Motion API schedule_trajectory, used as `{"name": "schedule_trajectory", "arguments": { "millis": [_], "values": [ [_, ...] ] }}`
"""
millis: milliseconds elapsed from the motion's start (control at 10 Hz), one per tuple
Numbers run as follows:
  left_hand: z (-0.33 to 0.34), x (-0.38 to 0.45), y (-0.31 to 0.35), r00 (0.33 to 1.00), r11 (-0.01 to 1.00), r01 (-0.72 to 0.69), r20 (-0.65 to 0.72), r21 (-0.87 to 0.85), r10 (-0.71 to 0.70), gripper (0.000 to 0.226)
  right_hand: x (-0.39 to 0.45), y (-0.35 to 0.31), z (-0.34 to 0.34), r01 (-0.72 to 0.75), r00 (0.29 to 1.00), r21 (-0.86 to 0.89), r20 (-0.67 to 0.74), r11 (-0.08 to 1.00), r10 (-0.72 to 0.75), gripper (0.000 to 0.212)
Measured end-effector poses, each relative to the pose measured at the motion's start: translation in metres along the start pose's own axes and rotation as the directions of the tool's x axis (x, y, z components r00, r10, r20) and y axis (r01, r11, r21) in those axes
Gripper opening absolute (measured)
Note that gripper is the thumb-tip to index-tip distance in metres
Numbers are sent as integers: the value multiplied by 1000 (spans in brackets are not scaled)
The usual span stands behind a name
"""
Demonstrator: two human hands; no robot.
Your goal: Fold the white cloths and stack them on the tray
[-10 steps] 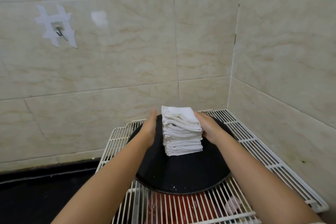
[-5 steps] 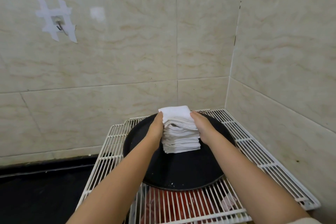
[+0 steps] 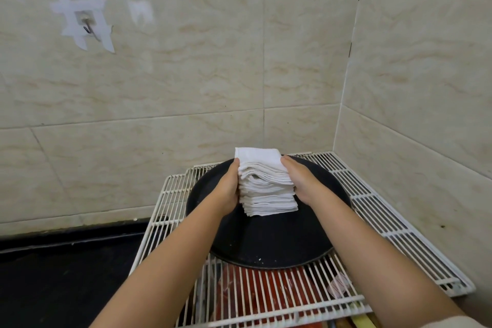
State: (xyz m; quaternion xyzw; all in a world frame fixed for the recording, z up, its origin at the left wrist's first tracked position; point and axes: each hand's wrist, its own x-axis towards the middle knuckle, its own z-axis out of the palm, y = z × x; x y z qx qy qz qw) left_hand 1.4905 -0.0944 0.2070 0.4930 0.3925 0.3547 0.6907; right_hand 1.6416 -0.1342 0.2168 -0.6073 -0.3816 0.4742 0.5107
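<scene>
Both hands pressed flat against the sides of a stack of folded white cloths [image 3: 267,184]

The left hand [image 3: 228,189] and right hand [image 3: 300,182] clamp the pile between their palms – it stands on a round black tray [image 3: 269,242], which rests on a white wire rack [image 3: 386,224] in a beige-tiled corner – red items show beneath the wires

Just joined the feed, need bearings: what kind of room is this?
Probably a kitchen or utility corner: tiled walls, a white wire rack holding a round black tray, a taped wall hook.
</scene>
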Motion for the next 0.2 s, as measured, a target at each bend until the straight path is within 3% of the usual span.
{"name": "schedule_trajectory", "arguments": {
  "millis": [100,200],
  "values": [
    [1,-4,1,998,989,17,-67,147,-8,51,-12,-2,-8,80,991,-195,-91,977,-99,41],
    [-12,-6,-7,969,900,37,-235,434,73,50,-31,-16,-14,190,947,-379,-171,906,-270,34]
  ]
}}
